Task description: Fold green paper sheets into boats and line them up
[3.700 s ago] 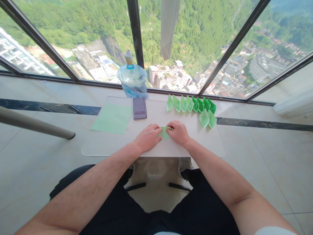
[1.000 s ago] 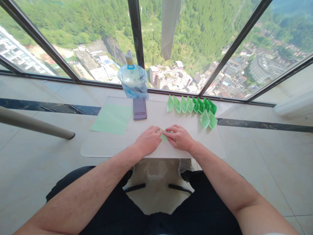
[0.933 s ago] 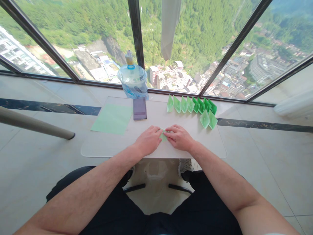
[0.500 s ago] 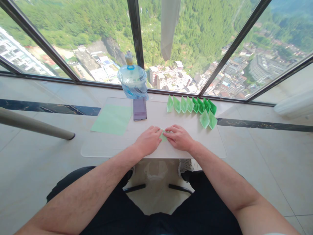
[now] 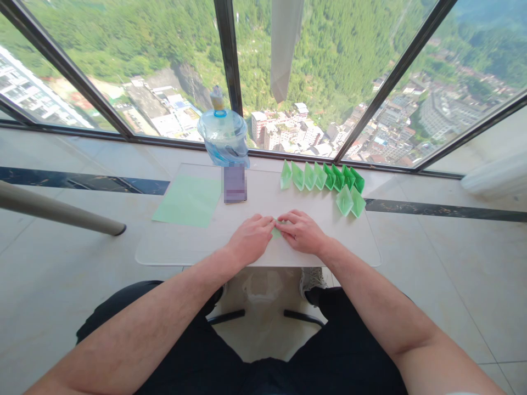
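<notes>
A small folded piece of light green paper [image 5: 276, 232] lies on the white table [image 5: 164, 247], mostly covered by my fingers. My left hand [image 5: 251, 237] is closed on its left side, fingertips pressed together at the paper's upper edge. From the right, my right hand [image 5: 302, 231] pinches the same paper, with thumb and fingers bent towards the left hand. The two sets of fingertips almost meet. How the paper is folded between them is hidden.
Folded green paper boats [image 5: 320, 176] stand in a row at the back right, with two paler ones in front. A flat green sheet [image 5: 189, 201] lies at left beside a pixelated phone-like rectangle [image 5: 235, 184]. Behind stands a blue water jug [image 5: 224, 134].
My left hand has shifted slightly to the right, its fingertips coming nearer to those of my right hand. My right hand has stayed nearly in place.
</notes>
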### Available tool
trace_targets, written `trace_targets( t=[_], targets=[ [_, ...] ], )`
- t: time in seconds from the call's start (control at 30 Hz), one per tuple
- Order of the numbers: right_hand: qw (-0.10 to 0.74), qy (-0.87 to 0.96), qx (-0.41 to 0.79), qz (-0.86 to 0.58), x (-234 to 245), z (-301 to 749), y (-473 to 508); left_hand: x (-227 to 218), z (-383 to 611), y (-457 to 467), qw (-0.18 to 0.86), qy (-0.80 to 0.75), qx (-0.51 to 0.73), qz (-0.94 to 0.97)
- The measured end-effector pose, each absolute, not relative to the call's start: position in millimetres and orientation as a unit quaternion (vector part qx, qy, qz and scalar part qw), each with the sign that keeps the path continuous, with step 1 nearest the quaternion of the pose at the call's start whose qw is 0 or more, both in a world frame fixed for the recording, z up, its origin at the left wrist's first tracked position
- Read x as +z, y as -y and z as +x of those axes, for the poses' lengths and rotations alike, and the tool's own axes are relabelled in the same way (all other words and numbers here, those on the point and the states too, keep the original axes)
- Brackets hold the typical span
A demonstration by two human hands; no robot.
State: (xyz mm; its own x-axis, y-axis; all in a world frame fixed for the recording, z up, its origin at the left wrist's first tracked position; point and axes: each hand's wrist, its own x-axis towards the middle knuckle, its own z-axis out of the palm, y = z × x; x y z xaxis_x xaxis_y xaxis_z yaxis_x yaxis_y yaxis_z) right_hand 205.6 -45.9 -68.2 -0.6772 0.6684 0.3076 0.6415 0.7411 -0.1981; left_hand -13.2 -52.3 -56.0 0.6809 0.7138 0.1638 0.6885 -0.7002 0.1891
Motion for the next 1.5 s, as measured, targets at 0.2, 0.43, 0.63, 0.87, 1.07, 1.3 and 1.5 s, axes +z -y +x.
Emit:
trace_targets(
  t=[0.2, 0.43, 0.63, 0.87, 1.07, 1.3, 1.5],
  targets=[
    [0.186, 0.914, 0.039, -0.358, -68, 206, 46, -58, -14, 51, 0.069, -0.376, 0.118, 0.917],
    [0.185, 0.914, 0.045, -0.357, -66, 205, 47, -59, -13, 51, 0.063, -0.385, 0.114, 0.914],
    [0.188, 0.913, 0.054, -0.357, -67, 205, 46, -61, -14, 51, 0.060, -0.385, 0.110, 0.914],
    [0.178, 0.914, 0.051, -0.362, -65, 205, 47, -56, -12, 52, 0.040, -0.377, 0.103, 0.920],
    [0.172, 0.915, 0.042, -0.362, -64, 206, 47, -51, -11, 51, 0.023, -0.358, 0.101, 0.928],
    [0.172, 0.915, 0.041, -0.362, -64, 206, 47, -55, -12, 54, 0.013, -0.378, 0.116, 0.918],
    [0.172, 0.916, 0.038, -0.360, -65, 206, 46, -55, -12, 55, 0.033, -0.389, 0.105, 0.915]
  ],
)
